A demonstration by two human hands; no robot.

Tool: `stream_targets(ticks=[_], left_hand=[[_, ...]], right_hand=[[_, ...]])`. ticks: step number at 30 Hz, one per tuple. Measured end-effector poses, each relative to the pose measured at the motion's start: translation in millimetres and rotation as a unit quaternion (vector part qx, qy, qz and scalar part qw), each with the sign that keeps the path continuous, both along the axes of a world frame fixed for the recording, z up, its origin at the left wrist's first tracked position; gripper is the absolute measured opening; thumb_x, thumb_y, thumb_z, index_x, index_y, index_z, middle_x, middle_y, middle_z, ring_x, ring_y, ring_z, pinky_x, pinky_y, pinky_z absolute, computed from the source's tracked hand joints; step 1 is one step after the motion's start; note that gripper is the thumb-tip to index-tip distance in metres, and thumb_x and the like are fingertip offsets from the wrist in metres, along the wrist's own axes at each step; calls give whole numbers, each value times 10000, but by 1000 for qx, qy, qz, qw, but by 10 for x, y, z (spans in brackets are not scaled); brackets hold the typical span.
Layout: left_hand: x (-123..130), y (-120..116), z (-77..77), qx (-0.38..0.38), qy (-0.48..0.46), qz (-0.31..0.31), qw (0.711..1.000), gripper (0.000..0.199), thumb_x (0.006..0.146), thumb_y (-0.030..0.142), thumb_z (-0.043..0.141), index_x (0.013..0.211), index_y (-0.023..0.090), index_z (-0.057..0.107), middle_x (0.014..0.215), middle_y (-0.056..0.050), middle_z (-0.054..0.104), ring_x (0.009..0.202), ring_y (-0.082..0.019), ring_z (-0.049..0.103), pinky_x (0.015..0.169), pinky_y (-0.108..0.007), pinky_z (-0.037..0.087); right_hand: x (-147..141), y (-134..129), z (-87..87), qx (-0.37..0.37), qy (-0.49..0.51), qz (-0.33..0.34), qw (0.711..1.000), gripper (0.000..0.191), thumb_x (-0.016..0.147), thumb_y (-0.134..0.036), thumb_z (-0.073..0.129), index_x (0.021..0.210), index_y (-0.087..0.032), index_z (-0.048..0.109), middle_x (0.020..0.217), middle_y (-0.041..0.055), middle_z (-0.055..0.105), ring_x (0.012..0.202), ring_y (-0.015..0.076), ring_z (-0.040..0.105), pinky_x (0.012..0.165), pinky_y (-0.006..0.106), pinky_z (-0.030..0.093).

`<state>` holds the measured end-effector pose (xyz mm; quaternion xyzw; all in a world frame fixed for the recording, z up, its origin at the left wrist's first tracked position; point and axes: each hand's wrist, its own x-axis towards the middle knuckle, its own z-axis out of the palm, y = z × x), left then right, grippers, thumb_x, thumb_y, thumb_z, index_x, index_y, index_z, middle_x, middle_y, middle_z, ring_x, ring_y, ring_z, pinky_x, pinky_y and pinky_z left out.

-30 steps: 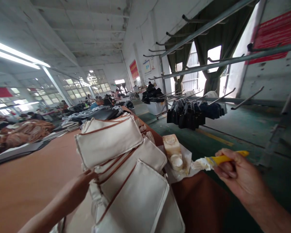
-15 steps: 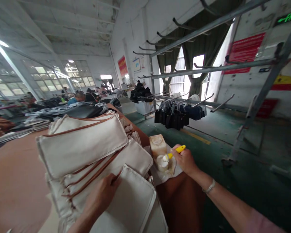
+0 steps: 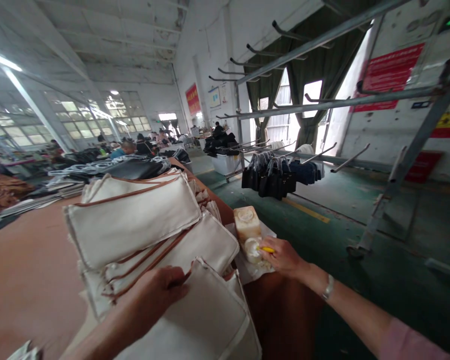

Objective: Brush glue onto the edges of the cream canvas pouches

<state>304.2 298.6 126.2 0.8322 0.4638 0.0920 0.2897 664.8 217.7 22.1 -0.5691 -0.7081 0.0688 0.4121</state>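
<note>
My left hand (image 3: 168,286) is closed on the top edge of a cream fabric pouch (image 3: 206,315) at the front of the stack. Between the fingers of my right hand (image 3: 285,256) is a brush (image 3: 267,249) with a yellow handle, its head down in a small cup (image 3: 252,248) of white paste. Right behind the cup stands a square, stained plastic container (image 3: 246,222). Both rest on a whitish sheet (image 3: 260,270) at the table's edge. More cream pouches with brown trim (image 3: 135,225) are piled beyond my left hand.
The brown table (image 3: 30,265) stretches left, with black pieces (image 3: 123,170) and a brown pile (image 3: 3,195) farther back. To the right is a metal rack (image 3: 307,107) with prongs, hung with black bags (image 3: 273,177). Other people sit in the distance.
My right hand has lowered and tilted the brush, so its white head has gone into the cup. My left hand has shifted slightly with the pouch edge still held.
</note>
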Motion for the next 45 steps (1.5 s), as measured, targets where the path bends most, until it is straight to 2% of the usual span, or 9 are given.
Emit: stream_targets(ticks=[4, 10, 14, 19, 23, 28, 36, 41, 45], left_hand=[[134, -116, -155, -49, -1, 34, 998, 308, 816, 452, 509, 727, 167, 582, 624, 31, 474, 586, -133, 436, 541, -245, 291], [176, -292, -259, -121, -126, 91, 980, 410, 754, 507, 559, 836, 119, 664, 638, 11, 508, 570, -126, 408, 526, -244, 311], [181, -398, -230, -112, -174, 89, 974, 496, 828, 561, 531, 1013, 138, 712, 774, -35, 637, 663, -159, 505, 570, -247, 358], [235, -484, -281, -44, -163, 92, 981, 460, 853, 542, 523, 1016, 173, 743, 886, -72, 661, 825, -227, 598, 679, -280, 430], [282, -593, -293, -27, -163, 83, 983, 418, 877, 521, 510, 994, 201, 751, 863, -54, 615, 815, -214, 594, 716, -287, 427], [292, -732, -218, -29, -158, 79, 984, 377, 889, 502, 511, 907, 211, 750, 817, -38, 579, 806, -203, 574, 704, -274, 407], [312, -796, -262, -15, -162, 60, 985, 346, 914, 483, 515, 822, 220, 720, 797, -29, 557, 747, -170, 560, 655, -250, 384], [332, -981, -255, 26, -182, 30, 983, 312, 919, 473, 520, 884, 247, 732, 822, -48, 597, 724, -163, 570, 644, -240, 398], [315, -1055, -239, 33, -163, 12, 986, 287, 921, 459, 526, 876, 254, 723, 859, -48, 627, 744, -156, 595, 665, -234, 407]], right_hand=[[-30, -229, -30, 23, -46, 58, 997, 159, 911, -240, 522, 912, -207, 677, 830, 64, 637, 778, 196, 580, 729, 308, 445], [-5, -197, -41, 11, 95, -69, 993, 217, 912, -385, 556, 835, -209, 659, 787, 36, 655, 716, 199, 605, 712, 321, 459], [-188, -277, 277, 17, 242, -139, 960, 292, 900, -460, 573, 794, -191, 617, 573, -16, 533, 521, 138, 479, 529, 263, 382], [-680, -406, 819, -13, 451, -32, 892, 307, 886, -479, 609, 798, -186, 573, 497, -53, 441, 453, 99, 401, 444, 220, 327], [-1007, -351, 988, -27, 398, 21, 917, 286, 892, -448, 595, 781, -187, 563, 496, -51, 446, 455, 100, 405, 451, 225, 332], [-1075, -294, 1063, 47, 272, -35, 960, 285, 900, -417, 553, 740, -183, 581, 571, -17, 502, 527, 118, 458, 527, 248, 372], [-1050, -437, 1122, 30, 252, -12, 967, 279, 908, -417, 546, 748, -191, 579, 574, -17, 508, 519, 123, 468, 509, 247, 372], [-836, -315, 1059, 47, 303, -93, 947, 280, 884, -441, 574, 760, -190, 590, 515, -35, 476, 458, 118, 440, 451, 243, 342], [-850, -278, 972, -59, 402, -5, 914, 275, 850, -440, 622, 769, -184, 565, 446, -67, 436, 394, 89, 365, 411, 219, 299]])
